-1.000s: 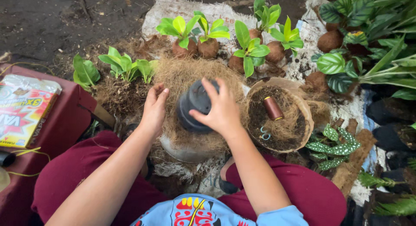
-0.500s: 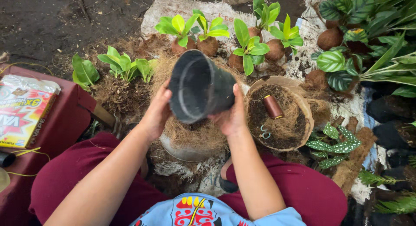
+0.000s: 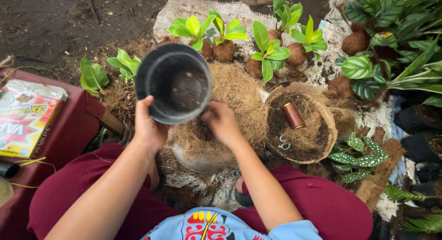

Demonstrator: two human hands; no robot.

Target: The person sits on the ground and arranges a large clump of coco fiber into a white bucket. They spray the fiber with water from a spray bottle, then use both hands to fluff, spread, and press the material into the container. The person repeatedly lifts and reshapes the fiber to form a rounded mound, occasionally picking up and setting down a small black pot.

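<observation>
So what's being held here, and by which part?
The left hand holds an empty black pot by its lower rim. The right hand rests on the coconut fibre, holding nothing clearly.

Left hand (image 3: 148, 127): bare, no glove, no ring or watch to see.
Right hand (image 3: 222, 122): bare also, nothing worn on the wrist.
Forearms: uncovered up to the elbow.
Shirt (image 3: 216, 224): light blue, short sleeves, with a red and yellow print (lower middle of the frame).
Trousers (image 3: 317, 203): dark red cloth over both legs.
</observation>
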